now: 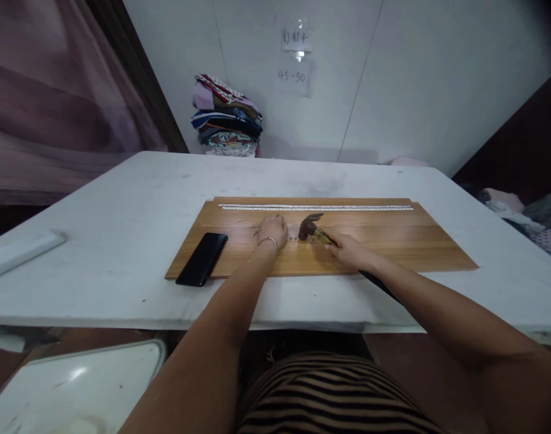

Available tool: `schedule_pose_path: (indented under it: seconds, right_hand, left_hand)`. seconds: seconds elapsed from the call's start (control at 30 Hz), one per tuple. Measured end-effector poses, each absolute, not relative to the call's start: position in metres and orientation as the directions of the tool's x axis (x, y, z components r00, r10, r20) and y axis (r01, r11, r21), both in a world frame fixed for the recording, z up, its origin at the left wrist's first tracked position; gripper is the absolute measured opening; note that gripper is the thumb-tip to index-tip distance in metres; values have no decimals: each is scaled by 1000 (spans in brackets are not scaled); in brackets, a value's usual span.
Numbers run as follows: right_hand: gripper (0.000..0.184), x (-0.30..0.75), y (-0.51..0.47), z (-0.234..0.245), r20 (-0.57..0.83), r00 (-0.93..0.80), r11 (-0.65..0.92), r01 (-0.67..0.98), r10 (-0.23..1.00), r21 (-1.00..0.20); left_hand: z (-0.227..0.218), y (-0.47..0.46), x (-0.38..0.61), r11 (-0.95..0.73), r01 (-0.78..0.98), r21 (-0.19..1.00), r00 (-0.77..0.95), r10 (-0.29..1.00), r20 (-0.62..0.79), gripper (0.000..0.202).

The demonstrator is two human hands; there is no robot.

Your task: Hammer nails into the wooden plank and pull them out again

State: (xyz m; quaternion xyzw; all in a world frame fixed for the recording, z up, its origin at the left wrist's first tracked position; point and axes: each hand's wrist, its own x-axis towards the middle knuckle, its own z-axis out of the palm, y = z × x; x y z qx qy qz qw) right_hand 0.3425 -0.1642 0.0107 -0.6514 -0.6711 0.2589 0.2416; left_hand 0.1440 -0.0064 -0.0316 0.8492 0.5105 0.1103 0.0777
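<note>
My right hand (346,250) is wrapped around the handle of a claw hammer (308,227). Its rusty head is low over a wooden board (379,238), with the claw towards the far side; whether it touches the wood I cannot tell. To the left of the hammer, my left hand (274,229), with a bracelet on the wrist, rests on the board, fingers curled together and tips hidden. Several loose nails (254,230) lie beside that hand. A short row of small dark nail spots (294,239) shows between the hand and the hammer head.
A black phone (202,259) overlaps the board's left front corner. White measuring strips (316,207) run along the board's far edge. The board lies on a white table (122,241), with a white object (25,253) at the left. Folded cloths (228,117) are stacked beyond.
</note>
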Motion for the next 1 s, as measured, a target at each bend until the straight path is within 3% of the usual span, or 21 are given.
schedule_pose_path:
  seconds: [1.0]
  right_hand:
    - [56, 338, -164, 22, -23, -8, -9, 760, 1000, -649]
  left_hand:
    - [-29, -9, 144, -460, 849, 259, 449, 887, 106, 30]
